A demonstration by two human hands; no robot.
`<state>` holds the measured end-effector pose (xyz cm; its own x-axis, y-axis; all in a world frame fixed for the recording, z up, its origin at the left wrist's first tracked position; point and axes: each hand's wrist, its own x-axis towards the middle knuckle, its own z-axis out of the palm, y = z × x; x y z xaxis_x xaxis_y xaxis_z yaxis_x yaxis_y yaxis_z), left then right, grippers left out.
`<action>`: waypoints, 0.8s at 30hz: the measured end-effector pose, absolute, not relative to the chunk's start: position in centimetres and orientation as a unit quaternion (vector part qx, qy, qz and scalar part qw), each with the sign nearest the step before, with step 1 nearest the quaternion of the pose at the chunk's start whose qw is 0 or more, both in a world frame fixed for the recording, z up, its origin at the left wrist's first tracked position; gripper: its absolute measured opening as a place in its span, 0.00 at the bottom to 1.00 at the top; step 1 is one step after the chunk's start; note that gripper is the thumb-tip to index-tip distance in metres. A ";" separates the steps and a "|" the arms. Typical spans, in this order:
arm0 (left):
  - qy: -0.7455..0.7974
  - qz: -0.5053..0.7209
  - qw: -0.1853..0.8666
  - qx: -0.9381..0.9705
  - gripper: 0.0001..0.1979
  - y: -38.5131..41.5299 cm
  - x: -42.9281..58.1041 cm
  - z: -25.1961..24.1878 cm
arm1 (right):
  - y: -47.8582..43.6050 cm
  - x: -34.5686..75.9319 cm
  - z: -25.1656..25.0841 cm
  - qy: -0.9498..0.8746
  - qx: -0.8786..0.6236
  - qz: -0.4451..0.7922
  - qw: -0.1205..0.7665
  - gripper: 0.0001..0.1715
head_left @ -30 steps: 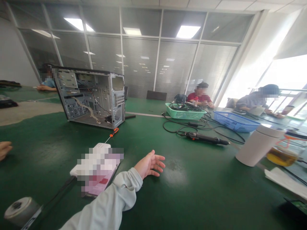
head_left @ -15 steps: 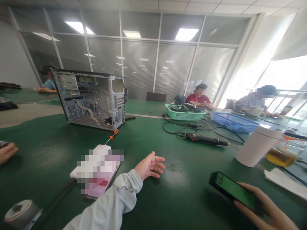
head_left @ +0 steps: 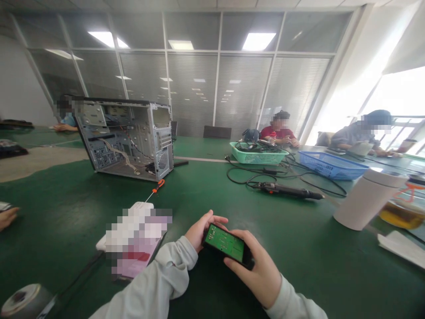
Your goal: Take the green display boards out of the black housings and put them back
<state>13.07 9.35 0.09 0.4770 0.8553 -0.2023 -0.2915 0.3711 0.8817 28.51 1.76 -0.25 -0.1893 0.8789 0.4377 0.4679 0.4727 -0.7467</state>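
Observation:
A green circuit board in a black rectangular casing (head_left: 225, 242) is tilted above the near middle of the table. My right hand (head_left: 257, 261) grips its right end, thumb along the near edge and fingers over the far edge. My left hand (head_left: 203, 227) is at its left end, fingers stretched out and partly behind the casing; the end meets or nearly meets the palm. A phone with a pinkish screen (head_left: 141, 252) and a white power strip (head_left: 133, 221) lie left of my left forearm.
An opened computer case (head_left: 133, 137) stands at the back left, an orange-handled screwdriver (head_left: 156, 187) before it. Rightward are a corded electric screwdriver (head_left: 288, 190), a green basket (head_left: 259, 156) of cables, a blue basket (head_left: 332, 166) and a white cup (head_left: 365, 199). Several people sit around.
My right hand has brought the cased circuit board leftward from the right side to my left hand. My left hand has stayed nearly in place, fingers still extended.

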 end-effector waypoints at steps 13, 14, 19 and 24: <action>0.387 0.329 0.695 0.510 0.19 9.2 13.4 0.1 | 2.7 30.4 -1.1 -0.660 -0.477 0.256 0.521 0.20; 0.385 0.331 0.690 0.515 0.18 9.2 13.4 0.1 | 2.7 30.5 -1.0 -0.674 -0.478 0.240 0.510 0.21; 0.377 0.341 0.692 0.512 0.16 9.0 13.2 0.3 | 2.6 30.7 -0.6 -0.703 -0.480 0.165 0.499 0.21; 0.368 0.342 0.705 0.500 0.16 8.9 13.2 0.3 | 2.6 30.6 -0.8 -0.704 -0.464 0.162 0.512 0.20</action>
